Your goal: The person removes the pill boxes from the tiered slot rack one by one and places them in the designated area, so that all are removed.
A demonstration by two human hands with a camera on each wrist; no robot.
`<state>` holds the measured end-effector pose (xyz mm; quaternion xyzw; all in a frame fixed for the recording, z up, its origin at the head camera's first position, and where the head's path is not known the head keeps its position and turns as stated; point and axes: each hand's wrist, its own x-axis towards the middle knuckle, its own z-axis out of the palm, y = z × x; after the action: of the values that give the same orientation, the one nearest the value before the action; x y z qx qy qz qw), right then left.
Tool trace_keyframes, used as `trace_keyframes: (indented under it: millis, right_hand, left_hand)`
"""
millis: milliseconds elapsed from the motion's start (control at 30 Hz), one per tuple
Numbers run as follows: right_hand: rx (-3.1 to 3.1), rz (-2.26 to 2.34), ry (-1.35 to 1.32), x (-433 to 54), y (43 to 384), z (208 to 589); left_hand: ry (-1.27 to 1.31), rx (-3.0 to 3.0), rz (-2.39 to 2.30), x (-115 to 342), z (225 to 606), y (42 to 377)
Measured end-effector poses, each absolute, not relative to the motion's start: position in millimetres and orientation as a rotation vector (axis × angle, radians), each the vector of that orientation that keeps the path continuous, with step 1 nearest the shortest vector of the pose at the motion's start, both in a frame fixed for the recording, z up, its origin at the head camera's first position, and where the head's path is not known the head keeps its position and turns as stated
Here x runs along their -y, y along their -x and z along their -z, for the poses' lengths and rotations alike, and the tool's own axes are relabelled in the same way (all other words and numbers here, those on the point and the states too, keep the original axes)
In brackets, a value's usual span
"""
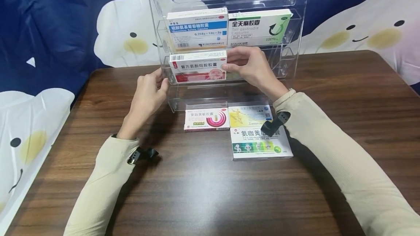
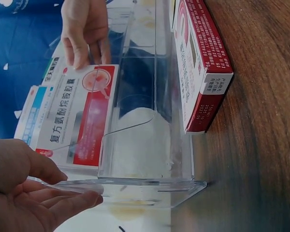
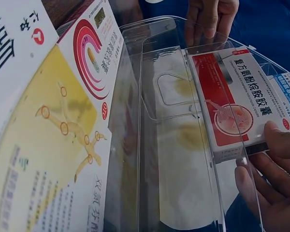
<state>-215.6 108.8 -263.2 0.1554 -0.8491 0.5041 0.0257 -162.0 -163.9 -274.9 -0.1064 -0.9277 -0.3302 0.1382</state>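
Pinching the right end of a red-and-white box [image 1: 197, 69], the right grip [image 1: 251, 65] sets its thumb on the printed front; the box extends leftward from that grip, within a tier of a clear rack [image 1: 197, 94]. The left grip [image 1: 147, 91] pinches the rack's left side wall, near the box's other end. One tier higher stand a blue-and-white box [image 1: 198, 32] and, right of it, a green-and-white box [image 1: 257, 28]. On the worktop [image 1: 183, 192] lie a pink-and-white box [image 1: 201, 119], a yellow-and-white box [image 1: 247, 115] and a larger green-banded box [image 1: 257, 151].
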Motion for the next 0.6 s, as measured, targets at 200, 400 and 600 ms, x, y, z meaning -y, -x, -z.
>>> trace_keyframes:
  millis: [200, 400, 600]
  right_hand:
    - [2.627, -1.510, -0.465, -108.2, 214.7, 261.9]
    - [2.630, -1.511, -0.427, -109.4, 212.5, 256.6]
    - [2.602, -1.549, -0.374, -112.2, 209.7, 247.8]
  left_hand:
    - [0.316, 2.670, 0.939, 164.3, 274.9, 162.8]
    - [0.328, 2.667, 0.931, 164.2, 274.2, 163.4]
    - [0.323, 2.667, 0.935, 165.1, 276.3, 163.5]
